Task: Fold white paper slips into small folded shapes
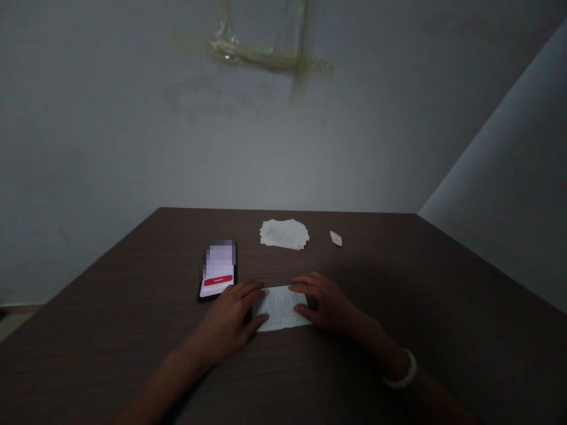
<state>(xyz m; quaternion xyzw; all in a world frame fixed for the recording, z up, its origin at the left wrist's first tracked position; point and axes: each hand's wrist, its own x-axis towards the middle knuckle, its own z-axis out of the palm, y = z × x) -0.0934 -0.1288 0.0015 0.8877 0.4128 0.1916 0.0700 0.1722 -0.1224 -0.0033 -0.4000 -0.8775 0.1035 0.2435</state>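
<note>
White and closely printed, a single sheet (280,310) is lying flat on the dark brown desk (119,295), its lower edge running slightly uneven. At the sheet's left end the left hand (231,317) is resting palm down, its fingers reaching to the upper corner and its thumb lying apart from them near the lower edge. At the sheet's right end the right hand (330,304) is mirroring it, the fingers spreading over the upper corner while the thumb is lying lower down on the print. Neither hand is pinching the sheet; both are holding their fingers and thumbs parted. A white bracelet (405,372) is circling the right wrist, below and to the right of the sheet.

Up and to the left of the sheet, a phone (218,268) is glowing with a pale screen and a red bar; the left hand is covering its lower right corner, and whether they are touching I cannot tell. Beyond the sheet, a stack of printed papers (284,234) is lying with its edges fanning out unevenly. Farther right beyond the sheet, a small white piece (336,238) is lying alone.
</note>
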